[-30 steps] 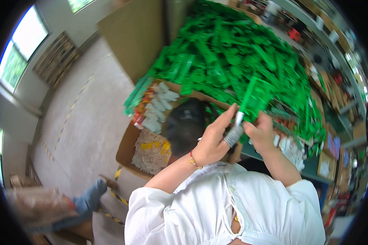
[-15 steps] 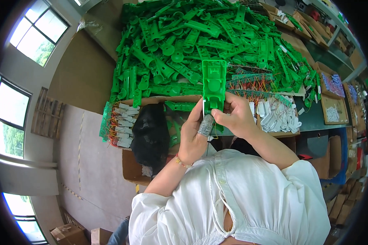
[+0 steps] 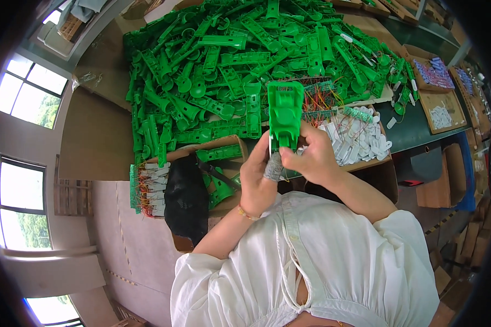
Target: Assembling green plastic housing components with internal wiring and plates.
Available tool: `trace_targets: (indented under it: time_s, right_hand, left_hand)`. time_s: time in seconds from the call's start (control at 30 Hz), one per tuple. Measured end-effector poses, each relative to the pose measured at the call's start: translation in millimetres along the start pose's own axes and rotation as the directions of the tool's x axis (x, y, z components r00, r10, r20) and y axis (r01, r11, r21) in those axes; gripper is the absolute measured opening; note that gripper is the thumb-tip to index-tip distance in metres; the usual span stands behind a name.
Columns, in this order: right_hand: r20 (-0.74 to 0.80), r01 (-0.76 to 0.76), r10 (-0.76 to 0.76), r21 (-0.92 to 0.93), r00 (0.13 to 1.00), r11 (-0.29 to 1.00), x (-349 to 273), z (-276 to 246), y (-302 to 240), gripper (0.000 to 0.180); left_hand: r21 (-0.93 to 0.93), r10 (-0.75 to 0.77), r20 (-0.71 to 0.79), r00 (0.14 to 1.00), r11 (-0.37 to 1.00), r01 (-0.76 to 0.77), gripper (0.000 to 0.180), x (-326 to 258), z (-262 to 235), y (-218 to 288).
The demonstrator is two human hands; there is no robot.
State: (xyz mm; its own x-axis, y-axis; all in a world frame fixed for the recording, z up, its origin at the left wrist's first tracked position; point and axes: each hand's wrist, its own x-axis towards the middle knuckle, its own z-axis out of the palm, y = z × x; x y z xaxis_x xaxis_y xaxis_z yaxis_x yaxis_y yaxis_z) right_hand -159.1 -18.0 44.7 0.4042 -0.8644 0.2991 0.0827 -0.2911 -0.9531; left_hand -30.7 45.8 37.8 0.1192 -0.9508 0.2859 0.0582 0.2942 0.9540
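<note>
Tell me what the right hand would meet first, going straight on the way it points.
The right hand would first meet the green plastic housing it is gripping; beyond that, probably the heap of green plastic parts, though depth is unclear here.

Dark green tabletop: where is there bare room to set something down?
Bare tabletop shows between the lone white piece and the tan tray. Crowded: the white pile, and beyond the held green casing, where green plastic pieces lie heaped.
</note>
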Motion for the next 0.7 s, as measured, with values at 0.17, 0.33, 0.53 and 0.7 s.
trace_targets:
  time_s: [0.17,0.33,0.53,0.7]
  right_hand:
    - [0.321,-0.334,0.200,0.448,0.926,0.829,-2,-30,10,0.030]
    - [0.299,-0.337,0.213,0.461,0.930,0.821,-5,-38,13,0.034]
    - [0.343,-0.385,0.237,0.471,0.909,0.794,-15,-55,21,0.030]
    - [0.334,-0.354,0.203,0.493,0.920,0.795,-24,-66,32,0.031]
  left_hand:
    - [-0.413,-0.338,0.149,0.929,0.832,0.369,0.034,19,0,12]
    - [-0.541,-0.503,0.147,0.852,0.680,0.495,0.036,19,10,-1]
    - [-0.624,-0.390,0.239,0.889,0.640,0.449,0.038,13,15,-21]
    - [-0.572,-0.404,0.228,0.886,0.681,0.457,0.040,13,24,-24]
